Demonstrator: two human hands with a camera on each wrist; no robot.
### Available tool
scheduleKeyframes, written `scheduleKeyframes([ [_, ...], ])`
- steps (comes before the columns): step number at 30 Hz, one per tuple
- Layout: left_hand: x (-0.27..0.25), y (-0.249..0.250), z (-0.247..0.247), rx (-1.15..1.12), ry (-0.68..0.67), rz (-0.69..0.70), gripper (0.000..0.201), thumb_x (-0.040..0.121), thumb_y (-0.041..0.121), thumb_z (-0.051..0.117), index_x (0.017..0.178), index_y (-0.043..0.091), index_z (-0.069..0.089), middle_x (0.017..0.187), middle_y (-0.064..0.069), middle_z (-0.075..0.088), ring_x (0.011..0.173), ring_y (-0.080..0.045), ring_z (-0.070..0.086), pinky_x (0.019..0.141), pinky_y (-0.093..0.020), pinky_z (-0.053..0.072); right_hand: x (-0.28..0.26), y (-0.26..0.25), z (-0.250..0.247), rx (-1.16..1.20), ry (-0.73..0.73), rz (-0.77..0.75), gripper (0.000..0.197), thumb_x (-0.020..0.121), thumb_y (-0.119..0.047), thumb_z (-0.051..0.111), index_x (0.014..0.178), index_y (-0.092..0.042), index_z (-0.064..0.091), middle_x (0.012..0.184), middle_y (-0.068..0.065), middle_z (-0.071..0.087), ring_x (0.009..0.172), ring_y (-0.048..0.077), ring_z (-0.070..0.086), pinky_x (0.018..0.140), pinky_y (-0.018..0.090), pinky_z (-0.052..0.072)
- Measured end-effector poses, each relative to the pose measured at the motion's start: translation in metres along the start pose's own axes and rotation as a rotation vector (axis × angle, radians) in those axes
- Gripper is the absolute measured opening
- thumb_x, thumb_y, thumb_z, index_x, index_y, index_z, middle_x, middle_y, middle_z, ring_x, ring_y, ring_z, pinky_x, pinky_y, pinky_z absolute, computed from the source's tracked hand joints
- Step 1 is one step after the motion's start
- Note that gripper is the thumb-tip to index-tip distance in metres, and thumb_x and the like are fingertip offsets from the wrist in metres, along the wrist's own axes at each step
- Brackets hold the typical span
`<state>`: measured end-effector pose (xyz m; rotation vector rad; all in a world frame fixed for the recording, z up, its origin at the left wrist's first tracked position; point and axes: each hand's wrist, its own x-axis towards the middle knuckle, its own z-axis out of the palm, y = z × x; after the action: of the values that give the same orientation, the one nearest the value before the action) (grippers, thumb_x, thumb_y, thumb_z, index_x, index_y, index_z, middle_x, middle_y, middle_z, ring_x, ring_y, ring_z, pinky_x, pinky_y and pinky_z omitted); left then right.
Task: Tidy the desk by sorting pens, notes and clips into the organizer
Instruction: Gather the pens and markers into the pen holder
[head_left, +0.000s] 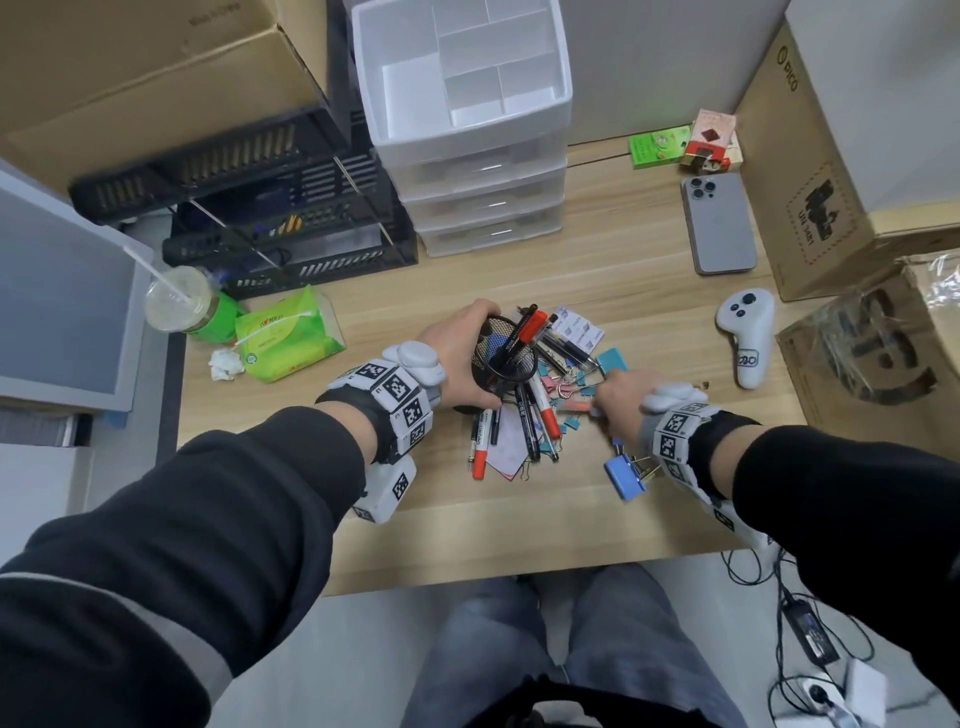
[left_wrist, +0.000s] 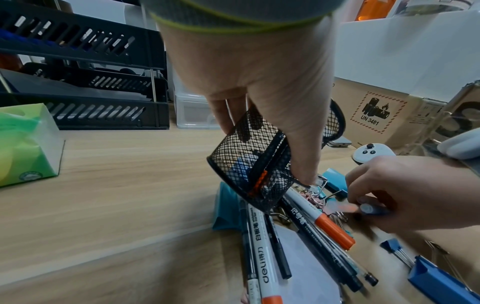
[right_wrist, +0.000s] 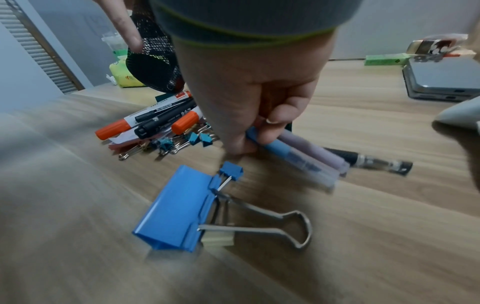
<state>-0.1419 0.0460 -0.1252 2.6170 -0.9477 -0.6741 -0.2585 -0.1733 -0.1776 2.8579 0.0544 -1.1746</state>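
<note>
My left hand (head_left: 475, 353) grips a black mesh pen cup (head_left: 506, 358) and holds it tilted just above the pile; a black pen and a red-capped pen (head_left: 524, 327) stick out of it. In the left wrist view the cup (left_wrist: 249, 164) hangs over several markers (left_wrist: 262, 257). My right hand (right_wrist: 257, 135) holds a bundle of pens (right_wrist: 298, 156), blue, purple and black, low over the desk. Loose pens (head_left: 524, 426), small binder clips (head_left: 566, 384), paper notes (head_left: 506, 447) and cards (head_left: 576, 327) lie between my hands. A large blue binder clip (right_wrist: 176, 207) lies near my right wrist. The white organizer (head_left: 467, 143) stands at the back.
A phone (head_left: 719, 223) and a white controller (head_left: 748, 338) lie to the right, beside cardboard boxes (head_left: 810, 182). A green tissue pack (head_left: 285, 343), a lidded drink (head_left: 176, 299) and black stacked trays (head_left: 291, 208) are on the left. Small snack boxes (head_left: 660, 145) sit at the back.
</note>
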Motion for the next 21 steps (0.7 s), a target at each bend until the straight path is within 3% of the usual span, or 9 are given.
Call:
scheduleKeyframes([
  [4, 0.001, 0.002, -0.006, 0.012, -0.014, -0.02, 0.109, 0.048, 0.05, 0.091, 0.138, 0.022, 0.035, 0.12, 0.004, 0.06, 0.105, -0.017, 0.061, 0.084, -0.03, 0.052, -0.003, 0.008, -0.019, -0.011, 0.021, 0.007, 0.012, 0.094, -0.021, 0.058, 0.094, -0.016, 0.069, 0.094, 0.003, 0.062, 0.072, 0.019, 0.06, 0.066, 0.028, 0.051],
  [9, 0.007, 0.007, -0.02, 0.056, -0.016, -0.061, 0.114, 0.043, 0.054, 0.093, 0.135, 0.022, 0.034, 0.117, 0.002, 0.061, 0.1, -0.019, 0.062, 0.083, -0.038, 0.056, -0.016, 0.037, -0.071, 0.317, 0.216, 0.026, 0.022, 0.084, -0.012, 0.06, 0.065, -0.018, 0.052, 0.063, -0.006, 0.05, 0.057, 0.014, 0.05, 0.047, 0.021, 0.029],
  [12, 0.01, 0.008, -0.029, 0.099, -0.03, -0.076, 0.115, 0.042, 0.057, 0.092, 0.135, 0.02, 0.034, 0.112, 0.002, 0.063, 0.096, -0.02, 0.063, 0.081, -0.04, 0.056, -0.025, 0.058, -0.111, 0.723, 0.367, 0.007, 0.028, 0.08, -0.013, 0.069, 0.059, -0.017, 0.052, 0.063, -0.001, 0.061, 0.056, 0.01, 0.056, 0.048, 0.017, 0.038],
  [15, 0.013, 0.01, -0.035, 0.156, -0.058, -0.126, 0.119, 0.039, 0.061, 0.092, 0.135, 0.019, 0.034, 0.112, 0.0, 0.063, 0.095, -0.022, 0.064, 0.082, -0.042, 0.057, -0.026, 0.068, -0.143, 1.002, 0.5, 0.048, 0.018, 0.082, -0.017, 0.073, 0.068, -0.015, 0.062, 0.067, 0.002, 0.067, 0.058, 0.013, 0.061, 0.051, 0.019, 0.046],
  [21, 0.014, 0.01, -0.036, 0.158, -0.087, -0.163, 0.12, 0.042, 0.056, 0.094, 0.137, 0.018, 0.033, 0.115, -0.002, 0.063, 0.098, -0.023, 0.064, 0.083, -0.043, 0.057, -0.019, 0.048, -0.162, 1.478, 0.575, -0.078, 0.01, 0.083, -0.006, 0.073, 0.076, -0.005, 0.067, 0.057, 0.003, 0.064, 0.046, 0.009, 0.055, 0.049, 0.021, 0.047],
])
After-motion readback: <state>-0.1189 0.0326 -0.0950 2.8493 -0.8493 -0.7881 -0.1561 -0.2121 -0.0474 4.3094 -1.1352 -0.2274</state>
